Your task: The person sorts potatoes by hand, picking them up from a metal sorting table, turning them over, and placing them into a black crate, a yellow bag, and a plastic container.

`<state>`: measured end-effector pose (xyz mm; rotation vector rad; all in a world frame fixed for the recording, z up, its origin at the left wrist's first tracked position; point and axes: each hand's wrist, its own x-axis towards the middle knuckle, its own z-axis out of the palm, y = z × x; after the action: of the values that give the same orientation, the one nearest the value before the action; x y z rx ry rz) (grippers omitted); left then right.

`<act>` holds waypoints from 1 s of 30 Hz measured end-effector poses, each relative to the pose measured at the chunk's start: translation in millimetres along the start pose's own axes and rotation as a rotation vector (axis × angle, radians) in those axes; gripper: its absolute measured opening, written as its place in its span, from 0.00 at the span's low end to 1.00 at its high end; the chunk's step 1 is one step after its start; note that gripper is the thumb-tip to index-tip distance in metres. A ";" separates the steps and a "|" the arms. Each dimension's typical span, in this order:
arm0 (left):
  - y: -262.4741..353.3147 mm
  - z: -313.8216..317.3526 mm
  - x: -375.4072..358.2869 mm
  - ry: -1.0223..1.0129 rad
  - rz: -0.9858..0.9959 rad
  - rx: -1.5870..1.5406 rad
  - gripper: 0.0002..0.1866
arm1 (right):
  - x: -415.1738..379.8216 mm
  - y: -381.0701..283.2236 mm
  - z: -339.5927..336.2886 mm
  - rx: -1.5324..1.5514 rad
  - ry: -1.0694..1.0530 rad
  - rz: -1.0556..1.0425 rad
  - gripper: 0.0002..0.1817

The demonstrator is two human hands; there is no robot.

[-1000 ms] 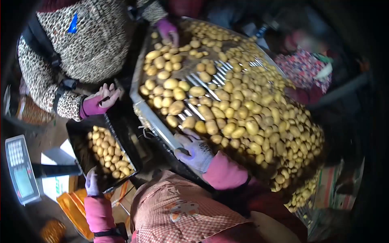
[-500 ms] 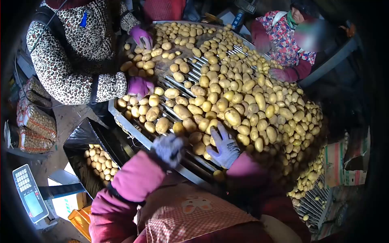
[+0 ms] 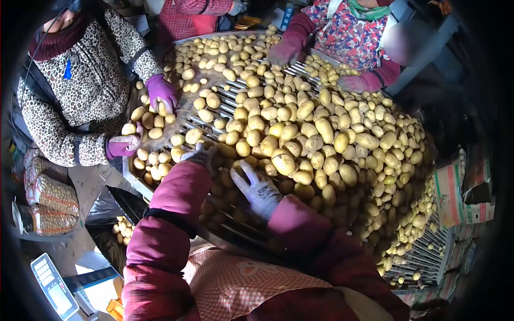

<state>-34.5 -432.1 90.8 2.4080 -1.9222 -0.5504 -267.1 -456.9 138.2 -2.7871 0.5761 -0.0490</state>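
Observation:
Potatoes lie in a thick heap over a sorting table with metal rollers. My right hand, in a pale grey-purple glove, rests on the near potatoes with its fingers spread and nothing gripped. To its left, my left hand in a grey glove reaches among potatoes by the near left edge. Its fingertips show apart, while the sleeve hides part of the hand.
A person in a leopard-print jacket handles potatoes with purple gloves at left. Across the table stand a person in a flowered top and one in red. A black-lined bin, scale, potato sacks and cardboard box surround it.
My left hand has moved forward over the potatoes, and my right hand has shifted left. The view has turned, and the leopard-print person's hands are now close around potatoes.

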 end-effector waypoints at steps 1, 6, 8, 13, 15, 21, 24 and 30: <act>-2.8 -0.6 0.9 0.001 0.001 -0.063 0.31 | 6.2 -4.0 -2.2 0.015 -0.018 0.029 0.46; -27.5 -10.1 -19.5 0.048 0.038 -0.553 0.32 | 22.7 -14.5 -11.9 0.304 0.039 0.082 0.36; -40.5 -9.4 -48.9 -0.111 0.222 -1.465 0.30 | 15.8 -11.1 -31.5 0.253 0.231 -0.003 0.24; 15.8 -35.2 -132.9 -0.064 0.171 -2.298 0.28 | -10.0 39.1 -29.3 -0.262 0.200 0.094 0.25; 14.4 -14.5 -139.1 -0.191 0.244 -2.432 0.29 | -5.5 35.1 -30.7 -0.400 0.079 0.086 0.27; 28.9 4.3 -174.1 -0.104 0.138 -2.803 0.25 | 1.3 40.7 -14.3 0.043 0.049 0.266 0.35; 18.2 10.4 -176.3 -0.116 0.213 -2.814 0.24 | 4.6 62.7 8.8 0.319 0.256 0.024 0.33; 22.9 -2.2 -170.7 -0.068 -0.016 -2.818 0.37 | 18.4 -30.3 -23.4 0.846 0.063 0.119 0.26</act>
<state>-86.9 -276.5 143.0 0.2566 0.1733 -1.4290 -240.7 -444.1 168.9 -1.9339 0.5629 -0.2842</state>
